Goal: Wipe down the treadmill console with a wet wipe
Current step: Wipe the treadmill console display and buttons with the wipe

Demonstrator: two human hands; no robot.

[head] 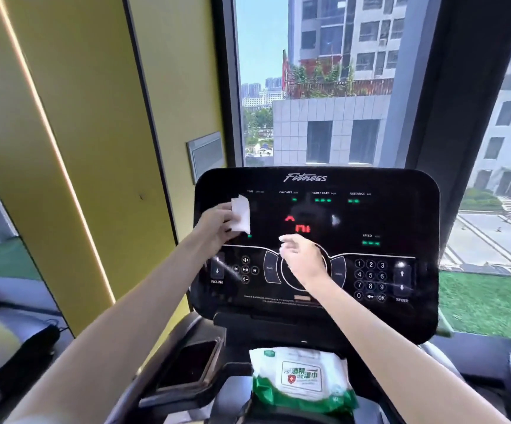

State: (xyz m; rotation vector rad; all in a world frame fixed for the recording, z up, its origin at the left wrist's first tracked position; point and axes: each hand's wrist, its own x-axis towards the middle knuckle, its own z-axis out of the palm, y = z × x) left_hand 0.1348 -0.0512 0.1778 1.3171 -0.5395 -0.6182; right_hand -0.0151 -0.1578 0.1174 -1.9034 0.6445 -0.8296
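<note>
Treadmill console (401, 215) faces the person at twelve o'clock, long axis nine-to-three, with the left hand (214, 223) pinching the folded wet wipe (241, 214) at its ten o'clock corner while the right hand (303, 258) hovers empty and loose-fingered mid-panel.

left hand (214, 228): holds white wet wipe (241, 214) at console (401, 215) upper left
right hand (304, 260): fingers loose, over centre dial
wipe pack (301, 379): below console

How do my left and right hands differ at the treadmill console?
The left hand holds a white wet wipe; the right hand holds nothing, its fingers relaxed. The left hand is at the upper left of the console; the right hand is lower, before the round centre control. Both are raised before the console.
</note>
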